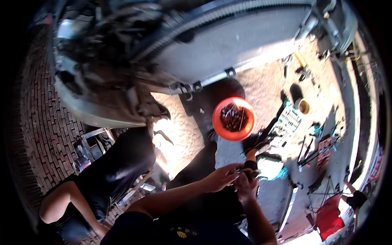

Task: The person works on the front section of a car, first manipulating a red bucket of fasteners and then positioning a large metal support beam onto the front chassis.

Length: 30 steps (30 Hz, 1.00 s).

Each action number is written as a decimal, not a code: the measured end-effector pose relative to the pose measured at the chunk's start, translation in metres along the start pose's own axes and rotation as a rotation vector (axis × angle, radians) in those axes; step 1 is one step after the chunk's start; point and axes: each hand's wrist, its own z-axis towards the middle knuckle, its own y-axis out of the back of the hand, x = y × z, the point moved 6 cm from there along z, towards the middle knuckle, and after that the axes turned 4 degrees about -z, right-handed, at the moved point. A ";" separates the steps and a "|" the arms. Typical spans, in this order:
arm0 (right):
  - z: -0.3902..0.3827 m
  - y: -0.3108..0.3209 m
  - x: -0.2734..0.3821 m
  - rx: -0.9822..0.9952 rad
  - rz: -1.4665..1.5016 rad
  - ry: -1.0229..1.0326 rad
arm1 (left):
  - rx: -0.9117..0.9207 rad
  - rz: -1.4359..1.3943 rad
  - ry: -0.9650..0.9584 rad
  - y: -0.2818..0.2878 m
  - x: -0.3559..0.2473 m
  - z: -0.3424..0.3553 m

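In the lower middle, my left hand [220, 179] and my right hand [246, 185] meet with fingers closed around a small, dark object [252, 173] that is too small and partly hidden to identify. Just above them, an orange plastic bucket [217, 128] on the ground holds dark, greasy-looking parts [231, 116]. An open green socket case [290, 120] lies to its right, beside a light tub [303, 106]. A pale cloth with teal [269, 167] is just right of my hands.
A car's front end with exposed radiator [228, 36] spans the top. A co-worker in dark clothes [122, 163] is close on my left. Another person [355, 200] is at right, beside a red folding chair [328, 216]. Tools [324, 151] lie scattered on the ground.
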 end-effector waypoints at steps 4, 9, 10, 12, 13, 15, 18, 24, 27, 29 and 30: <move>-0.058 -0.043 0.072 -0.077 -0.351 0.219 | -0.164 0.114 -0.083 -0.014 -0.081 -0.053; -0.108 -0.075 0.181 0.080 -0.656 0.687 | -0.268 -0.276 -0.227 -0.008 -0.154 -0.084; -0.114 -0.075 0.196 0.151 -0.642 0.715 | -0.298 -0.419 -0.242 -0.013 -0.158 -0.087; -0.118 -0.076 0.212 0.230 -0.554 0.556 | -0.149 -0.373 -0.366 -0.023 -0.184 -0.094; -0.123 -0.083 0.224 0.271 -0.512 0.543 | -0.115 -0.422 -0.344 -0.032 -0.196 -0.097; -0.128 -0.094 0.237 0.466 -0.359 0.312 | -0.081 -0.430 -0.389 -0.050 -0.218 -0.103; -0.143 -0.103 0.253 0.649 -0.322 0.171 | -0.081 -0.356 -0.367 -0.074 -0.239 -0.112; -0.153 -0.105 0.248 0.835 -0.082 0.070 | -0.047 0.049 -0.446 -0.113 -0.264 -0.119; -0.158 -0.105 0.250 0.864 -0.083 0.079 | 0.059 0.032 -0.345 -0.118 -0.269 -0.123; -0.162 -0.108 0.255 0.894 -0.125 0.125 | 0.139 -0.201 -0.264 -0.122 -0.267 -0.126; -0.162 -0.110 0.253 0.852 -0.143 0.087 | 0.144 -0.249 -0.234 -0.120 -0.267 -0.128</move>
